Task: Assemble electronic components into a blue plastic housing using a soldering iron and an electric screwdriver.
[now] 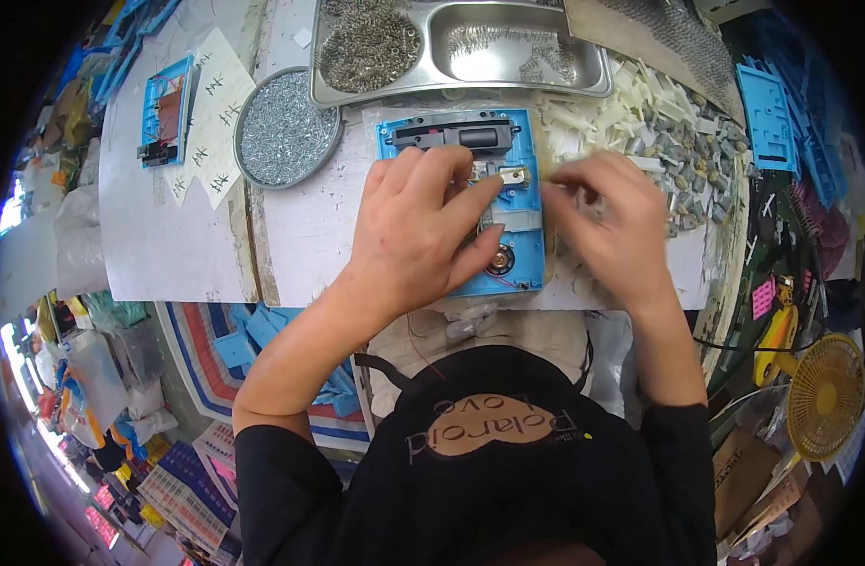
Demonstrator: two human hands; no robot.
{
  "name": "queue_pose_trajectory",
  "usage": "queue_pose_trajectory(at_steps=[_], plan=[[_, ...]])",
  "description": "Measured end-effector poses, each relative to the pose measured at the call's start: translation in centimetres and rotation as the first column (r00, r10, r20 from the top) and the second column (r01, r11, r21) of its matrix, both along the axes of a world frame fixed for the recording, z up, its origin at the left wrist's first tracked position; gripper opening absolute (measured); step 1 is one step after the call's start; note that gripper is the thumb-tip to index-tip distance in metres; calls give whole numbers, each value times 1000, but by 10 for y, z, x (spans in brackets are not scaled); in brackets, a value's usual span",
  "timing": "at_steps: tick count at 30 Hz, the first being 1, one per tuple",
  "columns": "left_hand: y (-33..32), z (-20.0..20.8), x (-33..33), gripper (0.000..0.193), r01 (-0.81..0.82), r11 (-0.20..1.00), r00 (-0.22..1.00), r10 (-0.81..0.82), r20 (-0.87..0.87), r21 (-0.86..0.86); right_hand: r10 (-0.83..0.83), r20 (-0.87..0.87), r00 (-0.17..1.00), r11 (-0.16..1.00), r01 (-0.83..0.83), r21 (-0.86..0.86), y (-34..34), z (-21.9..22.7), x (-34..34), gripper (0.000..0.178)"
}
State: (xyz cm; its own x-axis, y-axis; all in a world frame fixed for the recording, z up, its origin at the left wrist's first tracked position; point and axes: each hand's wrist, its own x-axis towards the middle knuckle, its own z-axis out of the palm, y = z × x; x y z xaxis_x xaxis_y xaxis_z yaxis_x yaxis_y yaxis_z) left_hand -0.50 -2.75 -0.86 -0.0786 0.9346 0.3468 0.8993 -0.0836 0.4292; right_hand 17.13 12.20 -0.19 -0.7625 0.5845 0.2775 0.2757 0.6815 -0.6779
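A light blue plastic casing lies on the bench in front of me, with a black part along its far end and a small round speaker near its close right corner. Over the casing's left half my left hand is bent, its index fingertip at a small shiny metal piece and its thumb by a pale insert. The fingers hide much of the interior. Just off the casing's right edge, my right hand is curled with thumb and forefinger close together; motion blurs the tips, and anything between them is hidden.
A metal tray of springs stands behind the casing, and a round dish of small screws sits left. White plastic pieces and grey cylindrical parts are heaped right. Another blue casing lies far left; a yellow fan stands right.
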Motion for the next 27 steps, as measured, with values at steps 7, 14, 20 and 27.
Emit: queue_pose_trajectory(at_steps=[7,14,20,27], plan=[[6,-7,1,43,-50,998,998,51,-35,37,37,399,916,999,-48,19,6,15,-30,24],[8,-12,3,40,-28,997,996,33,-80,70,42,424,905,990,-95,105,8,15,-33,21],[8,-13,3,40,-13,997,995,19,-95,71,113,515,850,992,-69,-104,22,21,-39,17],[6,-13,3,35,-32,997,997,37,-72,71,223,558,800,974,-209,-89,32,25,-48,20]])
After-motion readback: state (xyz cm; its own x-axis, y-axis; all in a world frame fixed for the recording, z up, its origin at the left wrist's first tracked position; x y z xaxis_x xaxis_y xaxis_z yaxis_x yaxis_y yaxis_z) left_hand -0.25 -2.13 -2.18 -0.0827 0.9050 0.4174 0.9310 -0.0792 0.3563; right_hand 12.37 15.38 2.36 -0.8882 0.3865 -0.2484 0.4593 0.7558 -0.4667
